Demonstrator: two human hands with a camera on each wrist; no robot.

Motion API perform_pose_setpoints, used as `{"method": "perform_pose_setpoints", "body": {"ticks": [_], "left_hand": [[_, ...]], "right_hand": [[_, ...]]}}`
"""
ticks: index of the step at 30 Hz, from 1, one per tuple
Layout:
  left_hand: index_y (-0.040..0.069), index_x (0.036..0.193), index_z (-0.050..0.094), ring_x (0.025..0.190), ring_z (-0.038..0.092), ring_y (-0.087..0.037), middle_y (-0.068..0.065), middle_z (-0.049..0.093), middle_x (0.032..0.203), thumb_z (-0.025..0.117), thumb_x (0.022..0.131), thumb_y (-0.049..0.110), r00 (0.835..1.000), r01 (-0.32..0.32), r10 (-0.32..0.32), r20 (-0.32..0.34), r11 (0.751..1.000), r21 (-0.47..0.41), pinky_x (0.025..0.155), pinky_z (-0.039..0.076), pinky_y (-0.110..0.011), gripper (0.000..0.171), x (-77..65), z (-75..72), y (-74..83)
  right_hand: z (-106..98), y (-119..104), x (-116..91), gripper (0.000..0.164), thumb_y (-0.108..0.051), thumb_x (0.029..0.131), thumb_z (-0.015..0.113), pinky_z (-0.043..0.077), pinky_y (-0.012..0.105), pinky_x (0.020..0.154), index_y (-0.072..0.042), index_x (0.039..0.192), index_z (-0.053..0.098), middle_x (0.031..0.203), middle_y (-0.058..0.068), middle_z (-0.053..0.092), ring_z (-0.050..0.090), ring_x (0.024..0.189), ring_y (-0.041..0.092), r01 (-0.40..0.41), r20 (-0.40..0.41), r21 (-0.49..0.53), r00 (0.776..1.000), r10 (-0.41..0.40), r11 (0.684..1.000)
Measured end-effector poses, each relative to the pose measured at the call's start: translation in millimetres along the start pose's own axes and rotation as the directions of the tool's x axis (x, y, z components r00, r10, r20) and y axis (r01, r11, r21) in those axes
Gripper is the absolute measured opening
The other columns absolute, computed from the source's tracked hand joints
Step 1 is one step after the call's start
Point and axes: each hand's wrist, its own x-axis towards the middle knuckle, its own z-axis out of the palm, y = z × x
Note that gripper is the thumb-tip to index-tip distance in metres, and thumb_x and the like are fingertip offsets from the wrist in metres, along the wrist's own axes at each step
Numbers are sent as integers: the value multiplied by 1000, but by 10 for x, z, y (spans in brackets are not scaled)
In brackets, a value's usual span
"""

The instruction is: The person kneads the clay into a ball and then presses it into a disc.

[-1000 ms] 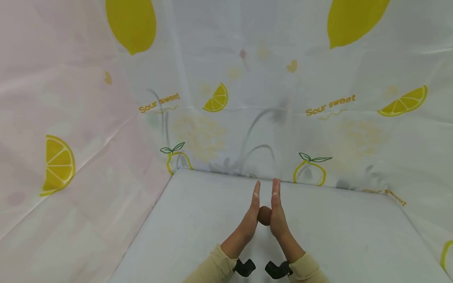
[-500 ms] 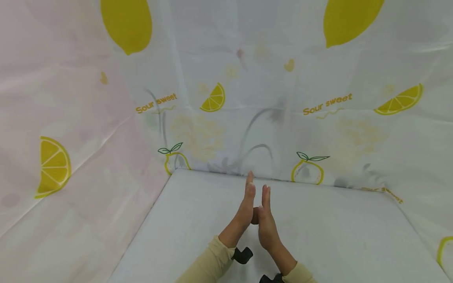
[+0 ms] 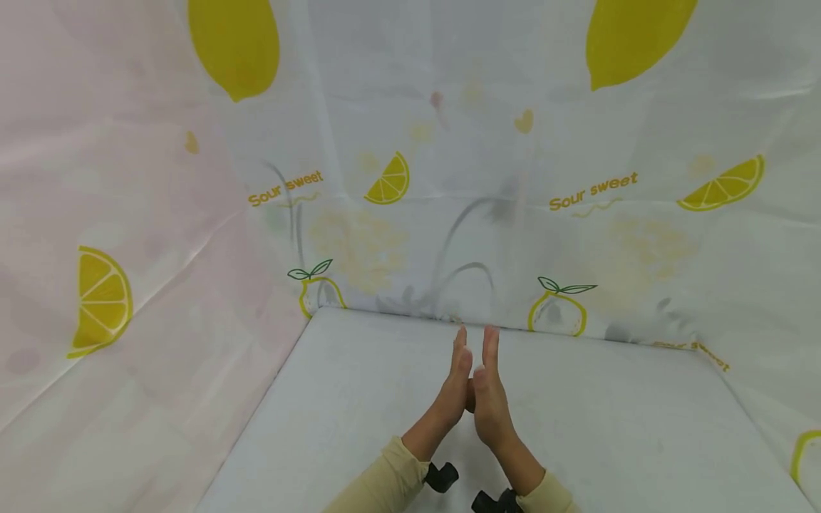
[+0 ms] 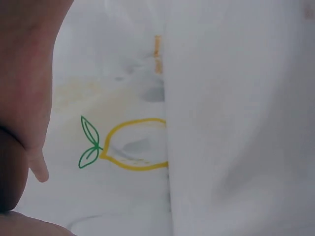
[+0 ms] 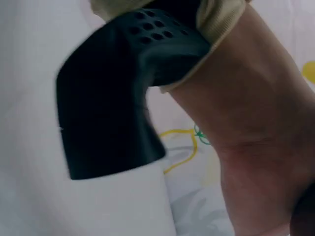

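Observation:
A smooth brown ball (image 3: 471, 396) sits between two facing palms, mostly hidden by them in the head view. My left hand (image 3: 454, 385) touches it from the left, fingers straight and pointing up and away. My right hand (image 3: 490, 392) touches it from the other side, its fingers likewise straight. In the left wrist view the ball (image 4: 11, 172) shows at the left edge, between the right hand (image 4: 24, 78) above and a bit of the left hand (image 4: 29, 227) below. In the right wrist view the left hand (image 5: 261, 177) meets the ball (image 5: 304, 214) at the right edge.
Below the hands spreads a white tabletop (image 3: 359, 399). A lemon-printed curtain (image 3: 417, 242) stands behind and on both sides. Black curved camera mounts (image 3: 442, 477) stick out from both wrists, under beige sleeves (image 3: 385, 477).
The palms slide past each other along the ball: the left hand went forward and then back, the right hand back and then forward. The ball is now more covered than a second ago.

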Motion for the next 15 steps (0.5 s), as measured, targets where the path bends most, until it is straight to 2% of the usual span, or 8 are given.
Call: {"method": "perform_pose_setpoints", "body": {"ticks": [4,7,11,15], "left_hand": [[10,164,-5,155,-7,-30,-9,-7,170,10,108,58,1000,-7,7,22,1000,-8,120,1,-63,75,-50,41,-19],[14,164,-6,155,-7,-28,-8,-7,170,9,108,57,999,-6,7,47,1000,-26,120,0,-63,72,-85,61,-20],[16,164,-7,155,-9,-27,-6,-8,171,8,108,56,996,-2,6,85,999,-43,119,-1,-64,71,-132,71,-20],[15,164,-8,154,-11,-24,-3,-10,170,6,108,55,993,-20,25,117,999,-51,120,-2,-61,70,-162,58,-8]], "right_hand": [[-59,2,76,61,-31,114,20,3,18,119,-10,163,-10,170,11,0,-3,155,27,-20,-7,57,1000,21,998],[-101,32,119,62,-35,113,19,0,34,123,-13,163,-11,171,10,-1,-6,155,26,-61,-9,110,998,63,992],[-152,87,172,63,-37,113,20,-4,55,121,-14,163,-10,171,5,-1,-7,155,24,-110,-19,141,993,113,984],[-186,174,200,62,-37,112,18,-4,56,121,-14,163,-9,170,4,-1,-7,156,22,-150,-19,150,988,154,977]]}}
